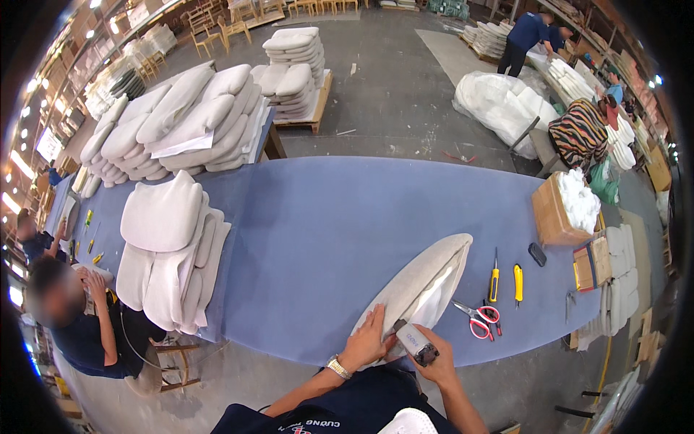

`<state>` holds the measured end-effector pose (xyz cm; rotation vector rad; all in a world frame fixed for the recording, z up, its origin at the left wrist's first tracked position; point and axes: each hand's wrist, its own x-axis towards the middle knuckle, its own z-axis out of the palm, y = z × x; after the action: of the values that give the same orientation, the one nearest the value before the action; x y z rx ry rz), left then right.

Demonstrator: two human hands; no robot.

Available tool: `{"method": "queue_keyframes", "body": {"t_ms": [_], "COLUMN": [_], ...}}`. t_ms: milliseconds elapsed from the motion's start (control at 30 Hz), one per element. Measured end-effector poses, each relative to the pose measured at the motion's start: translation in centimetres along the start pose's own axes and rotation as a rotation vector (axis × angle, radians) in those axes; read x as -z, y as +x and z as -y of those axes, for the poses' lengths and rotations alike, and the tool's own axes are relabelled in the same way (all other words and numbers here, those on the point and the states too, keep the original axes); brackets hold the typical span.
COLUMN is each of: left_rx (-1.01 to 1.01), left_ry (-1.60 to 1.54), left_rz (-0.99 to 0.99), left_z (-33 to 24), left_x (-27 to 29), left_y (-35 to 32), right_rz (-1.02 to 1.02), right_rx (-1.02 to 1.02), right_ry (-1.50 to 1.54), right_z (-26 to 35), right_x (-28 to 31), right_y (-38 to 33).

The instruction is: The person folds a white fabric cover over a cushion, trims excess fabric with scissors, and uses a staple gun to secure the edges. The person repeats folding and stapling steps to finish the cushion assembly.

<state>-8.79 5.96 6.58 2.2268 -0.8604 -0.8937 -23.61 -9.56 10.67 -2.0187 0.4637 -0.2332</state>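
A light grey fabric cushion (405,289) stands tilted on the blue table in front of me, with white lining (432,298) showing along its open side. My left hand (367,338) grips its near end, fingers on the grey cover. My right hand (439,365) is closed round a grey staple gun (413,340) with a black end, its nose against the near part of the cushion. Red-handled scissors (477,318) lie right of the cushion. Beyond them are a yellow-handled screwdriver (494,283) and a yellow utility knife (517,283).
Stacked grey cushions (163,249) stand on the left of the blue table (311,217), with more piles behind. At the right are a black object (537,254), a cardboard box (553,213) of white stuffing and a smaller box (593,264). A co-worker (94,325) sits at the left.
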Motion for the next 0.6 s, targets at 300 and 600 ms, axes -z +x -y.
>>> {"method": "queue_keyframes", "body": {"t_ms": [300, 600], "left_rx": [0.043, 0.055], "left_ry": [-0.061, -0.003], "left_rz": [0.026, 0.017], "left_z": [-0.5, -1.0], "left_x": [0.3, 1.2], "left_y": [-0.8, 0.0], "right_rz": [0.078, 0.126], "right_rx": [-0.021, -0.055], "right_ry": [0.006, 0.003], "right_z": [0.4, 0.3], "right_x": [1.1, 1.3], "right_y": [-1.3, 0.6]}}
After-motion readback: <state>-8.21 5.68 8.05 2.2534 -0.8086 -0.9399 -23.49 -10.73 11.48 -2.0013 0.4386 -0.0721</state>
